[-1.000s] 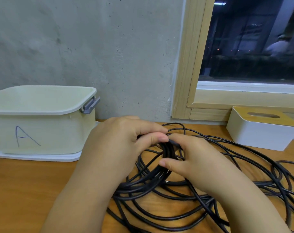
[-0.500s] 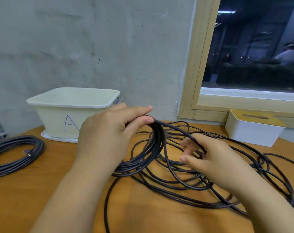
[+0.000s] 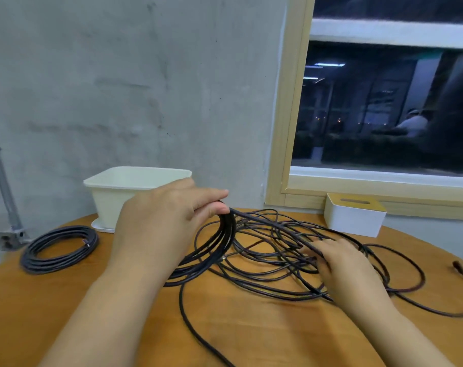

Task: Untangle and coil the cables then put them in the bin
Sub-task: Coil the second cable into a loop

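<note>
While my left hand [image 3: 161,215] still pinches the gathered loops of the black cable [image 3: 254,250] above the counter [image 3: 66,300], my right hand [image 3: 349,263] has dropped, fingers loose, onto the tangled strands.

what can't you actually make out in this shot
Head view only:
- Inside of the bin: its near wall hides it, and the left hand covers its right part.
- Right hand grip: motion blur; holding a strand or only resting on the tangled cable is unclear.
- Cable end: cut off by the right edge.
- Coiled cable plug: too small.
</note>
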The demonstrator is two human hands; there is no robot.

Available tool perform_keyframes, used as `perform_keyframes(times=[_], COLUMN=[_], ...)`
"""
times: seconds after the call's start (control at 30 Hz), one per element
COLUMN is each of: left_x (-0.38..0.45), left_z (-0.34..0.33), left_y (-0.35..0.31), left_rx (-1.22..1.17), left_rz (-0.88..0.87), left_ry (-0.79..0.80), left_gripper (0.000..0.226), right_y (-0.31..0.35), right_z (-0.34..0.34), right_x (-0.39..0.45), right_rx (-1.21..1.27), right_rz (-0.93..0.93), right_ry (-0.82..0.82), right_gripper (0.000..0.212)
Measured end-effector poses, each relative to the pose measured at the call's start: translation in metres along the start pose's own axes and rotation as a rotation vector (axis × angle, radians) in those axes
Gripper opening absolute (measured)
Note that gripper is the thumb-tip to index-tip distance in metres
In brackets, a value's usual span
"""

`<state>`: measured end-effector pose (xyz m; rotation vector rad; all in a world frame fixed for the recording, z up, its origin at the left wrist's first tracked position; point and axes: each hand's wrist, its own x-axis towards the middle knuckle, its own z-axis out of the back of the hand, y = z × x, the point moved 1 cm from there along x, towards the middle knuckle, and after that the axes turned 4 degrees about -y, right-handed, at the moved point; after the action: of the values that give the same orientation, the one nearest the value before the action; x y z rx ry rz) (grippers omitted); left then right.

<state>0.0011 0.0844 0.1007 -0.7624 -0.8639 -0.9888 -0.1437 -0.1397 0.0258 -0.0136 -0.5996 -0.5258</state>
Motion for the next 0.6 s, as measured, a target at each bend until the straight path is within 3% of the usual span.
perform_keyframes(times=[0.2,0.33,0.4,0.53,0.6], left_x=[-0.017,-0.023,-0.023,-0.016,-0.014], left_z=[0.016,0.020,0.020,0.026,0.030], left_y=[-0.009,-0.012,-0.013,-0.010,-0.007], left_rx=[-0.029,-0.027,-0.032,-0.064,-0.069], left_rz=[0.075,0.102,0.106,0.165,0.178], left_ry=[-0.085,-0.102,-0.113,-0.141,-0.152], left_gripper=[0.040,0.038,0.039,0.032,0.029], right_y=[-0.013,-0.010,-0.001,0.025,0.026], right_z=[0.014,0.006,0.006,0.018,0.023], right_x=[-0.021,-0.041,-0.049,-0.058,-0.058], right_rx=[-0.022,0.077,0.273,0.529,0.521], right_rz=[-0.154,-0.298,-0.339,-0.277,-0.335], right_ry=[-0.037,0.082,0.183,0.603,0.609], right_gripper=[0.021,0.019,0.025,0.032,0.044])
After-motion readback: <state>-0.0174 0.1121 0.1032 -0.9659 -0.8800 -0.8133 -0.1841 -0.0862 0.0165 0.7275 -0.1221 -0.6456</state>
